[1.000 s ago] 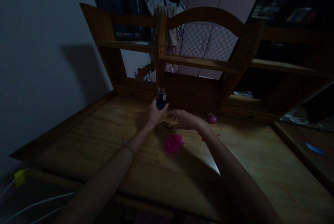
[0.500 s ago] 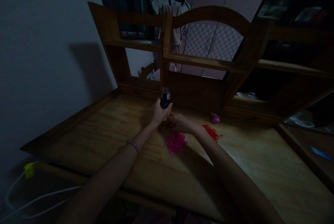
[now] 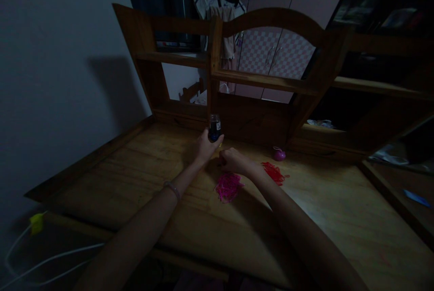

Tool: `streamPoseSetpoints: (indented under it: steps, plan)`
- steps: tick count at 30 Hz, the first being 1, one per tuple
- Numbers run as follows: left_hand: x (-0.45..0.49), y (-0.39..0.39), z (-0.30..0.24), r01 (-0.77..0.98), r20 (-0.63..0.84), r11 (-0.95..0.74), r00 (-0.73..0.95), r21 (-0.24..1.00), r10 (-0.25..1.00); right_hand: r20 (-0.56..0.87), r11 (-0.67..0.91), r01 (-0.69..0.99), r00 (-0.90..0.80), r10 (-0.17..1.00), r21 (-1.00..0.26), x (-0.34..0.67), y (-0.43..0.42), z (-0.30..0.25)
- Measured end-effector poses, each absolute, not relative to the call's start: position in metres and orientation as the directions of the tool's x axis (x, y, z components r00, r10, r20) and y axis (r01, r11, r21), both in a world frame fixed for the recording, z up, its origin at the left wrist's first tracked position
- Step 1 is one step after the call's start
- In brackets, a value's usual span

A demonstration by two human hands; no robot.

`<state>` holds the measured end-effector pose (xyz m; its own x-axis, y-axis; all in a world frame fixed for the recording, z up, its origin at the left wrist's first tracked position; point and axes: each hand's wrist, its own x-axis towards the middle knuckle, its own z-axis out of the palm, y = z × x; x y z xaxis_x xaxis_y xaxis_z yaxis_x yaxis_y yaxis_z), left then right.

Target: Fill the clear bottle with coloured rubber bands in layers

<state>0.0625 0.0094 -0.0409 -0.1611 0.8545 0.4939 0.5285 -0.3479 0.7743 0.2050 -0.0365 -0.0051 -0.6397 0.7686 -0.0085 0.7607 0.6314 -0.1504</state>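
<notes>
My left hand (image 3: 205,147) is wrapped round a small clear jar (image 3: 215,127) with dark blue contents and a pale label. The jar stands out above the hand, its clear rim pointing up. My right hand (image 3: 232,161) is just right of it, fingers curled down close to the desk; whatever they hold is hidden. A small yellow bit shows between the hands. Right below my right hand lies a loose heap of pink bands or strings (image 3: 228,188). A red heap (image 3: 273,173) of similar strands is on the desk beyond my right forearm.
A small purple round object (image 3: 279,154) with a loop sits behind the red heap. Wooden shelving (image 3: 264,82) rises along the back of the desk (image 3: 135,178). On the left is a wall, with white cables and a yellow tag (image 3: 36,223) by the front edge.
My right hand has shifted slightly, its fingers curling in more. Less of the yellow bit shows between the hands. The left hand keeps hold of the jar in the same place.
</notes>
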Motion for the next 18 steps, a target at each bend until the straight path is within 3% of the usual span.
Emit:
streamPoseSetpoints:
  steps: [4, 7, 12, 18]
  plan:
    - [0.064, 0.007, -0.040, 0.587, 0.539, -0.385, -0.106, 0.712, 0.836, 0.043, 0.588, 0.782, -0.594, 0.804, -0.206, 0.222, -0.023, 0.000]
    - [0.066, 0.005, -0.040, 0.632, 0.591, -0.438, -0.040, 0.639, 0.806, 0.227, 0.559, 0.756, -0.511, 0.829, -0.340, 0.248, -0.015, 0.019]
    - [0.070, -0.002, -0.038, 0.600, 0.619, -0.594, 0.198, 0.536, 0.760, 0.575, 0.612, 0.559, -0.271, 0.772, -0.560, 0.277, -0.020, 0.060]
    - [0.074, -0.013, -0.033, 0.527, 0.598, -0.676, 0.344, 0.515, 0.724, 0.660, 0.652, 0.332, -0.103, 0.744, -0.682, 0.264, -0.022, 0.064]
